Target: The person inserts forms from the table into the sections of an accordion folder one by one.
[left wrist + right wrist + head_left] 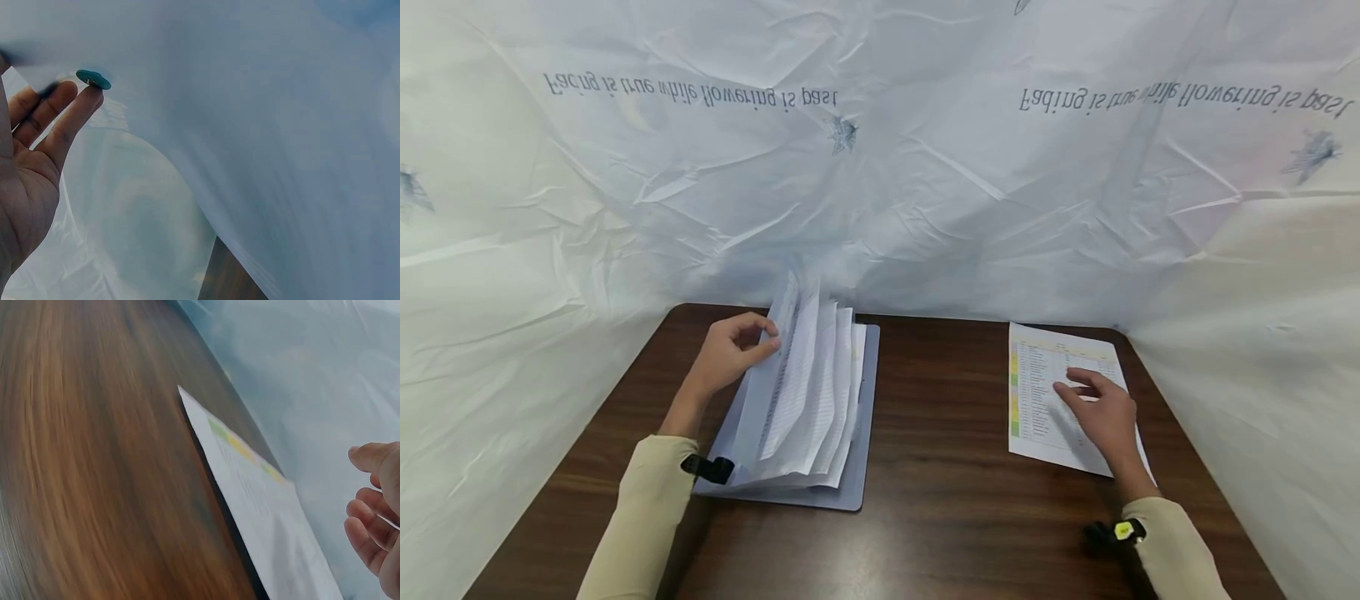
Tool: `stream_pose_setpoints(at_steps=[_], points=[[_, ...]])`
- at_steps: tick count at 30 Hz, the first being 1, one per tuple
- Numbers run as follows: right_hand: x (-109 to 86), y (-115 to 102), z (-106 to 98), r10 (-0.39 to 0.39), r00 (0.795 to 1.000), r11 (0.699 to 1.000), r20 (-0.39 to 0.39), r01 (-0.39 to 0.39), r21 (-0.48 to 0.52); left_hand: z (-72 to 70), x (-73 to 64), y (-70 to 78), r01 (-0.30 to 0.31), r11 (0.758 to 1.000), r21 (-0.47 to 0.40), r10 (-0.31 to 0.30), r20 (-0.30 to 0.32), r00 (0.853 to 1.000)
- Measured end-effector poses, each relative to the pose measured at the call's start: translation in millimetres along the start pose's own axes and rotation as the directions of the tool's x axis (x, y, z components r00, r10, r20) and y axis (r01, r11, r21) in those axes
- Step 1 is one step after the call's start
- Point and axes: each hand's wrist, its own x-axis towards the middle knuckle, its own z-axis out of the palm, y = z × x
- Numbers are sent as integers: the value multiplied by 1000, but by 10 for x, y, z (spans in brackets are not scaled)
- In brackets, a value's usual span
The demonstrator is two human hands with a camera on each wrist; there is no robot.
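Observation:
On the left half of the table lies a grey-blue plastic document folder (pixel 868 400), its translucent cover raised at a slant. Several printed white sheets (pixel 820 392) fan upward inside it. My left hand (pixel 733 350) pinches the raised cover near its upper left edge. In the left wrist view, a round teal button (pixel 94 79) on the plastic sits at my fingertips; the thumb is mostly hidden. Over at the right, a printed sheet (pixel 1037 375) with coloured cells along its left side lies on the table. My right hand (pixel 1101 408) hovers above it, fingers loosely bent, holding nothing.
The dark wood-grain table (pixel 940 467) has rounded far corners. White plastic sheeting (pixel 925 192) with printed lettering hangs behind it and along both sides. Bare tabletop lies between the folder and the single sheet.

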Motion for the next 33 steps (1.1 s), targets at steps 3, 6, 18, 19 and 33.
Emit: stream_pose_setpoints(at_steps=[3, 6, 18, 19, 33], points=[[24, 109, -79, 47, 999, 998, 4, -47, -35, -3, 1, -2, -1, 1000, 0, 1, 0, 1000], [56, 222, -136, 102, 995, 993, 9, -102, -59, -8, 7, -6, -2, 1000, 0, 2, 1, 1000], [130, 589, -330, 257, 966, 962, 2, -256, -92, -22, 13, 9, 14, 1000, -9, -14, 13, 1000], [135, 615, -337, 259, 966, 961, 0, -258, -95, -23, 11, 13, 14, 1000, -9, -14, 13, 1000], [145, 818, -387, 287, 958, 947, 1, -284, -154, 0, -8, -8, 0, 1000, -5, 0, 12, 1000]])
